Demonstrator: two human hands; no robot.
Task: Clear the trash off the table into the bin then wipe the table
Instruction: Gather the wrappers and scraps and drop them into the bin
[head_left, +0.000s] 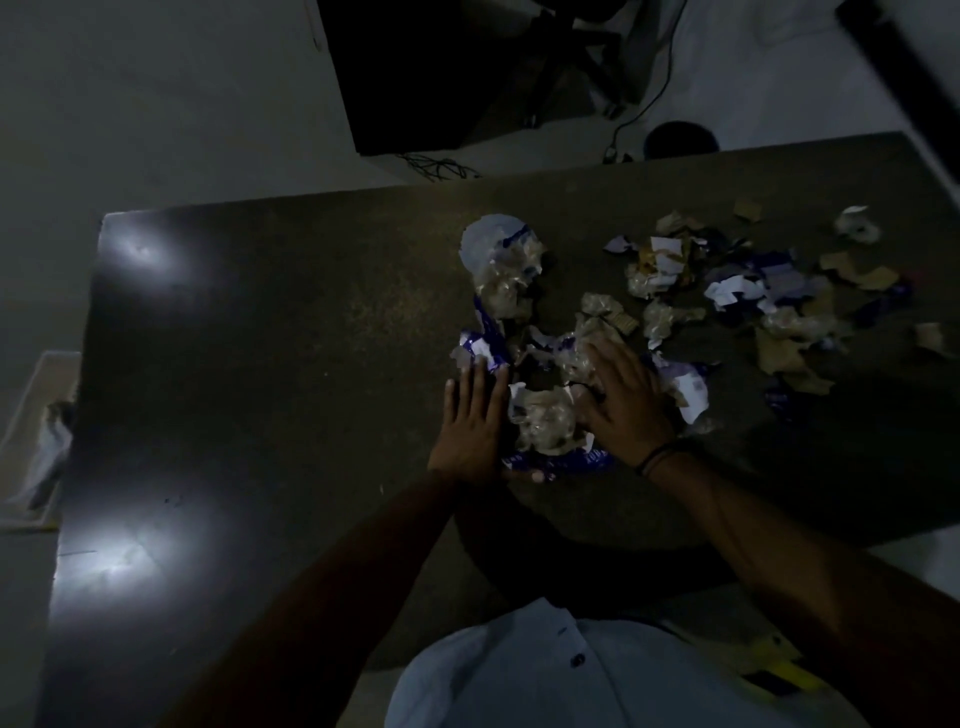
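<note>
Both hands lie flat and spread on the dark surface (270, 364), neither one closed around anything. The left hand (475, 421) stands on its edge-side with straight fingers, touching the left border of a small heap of trash (545, 415). The right hand (623, 400) rests with open fingers on top of the heap's right side. The heap is crumpled clear plastic, white paper and torn blue-and-white wrapper, and it sits just between the two palms. I judge the hands are placed like two walls so that loose pieces can be pressed together into one bundle, which is easier to lift than many small scraps. Beyond the left hand's fingertips more wrapper and plastic (501, 265) stretches away. Far to the right of the right hand lies a wider scatter of paper and cardboard bits (753, 280), well apart from the heap and not yet gathered. A pale container (39, 441) with something inside is on the floor, far to the left of the left hand, beside the end of the surface. It may be the bin, but the light is too weak to be sure. Wiping seems still far off, since most trash remains on the surface.
</note>
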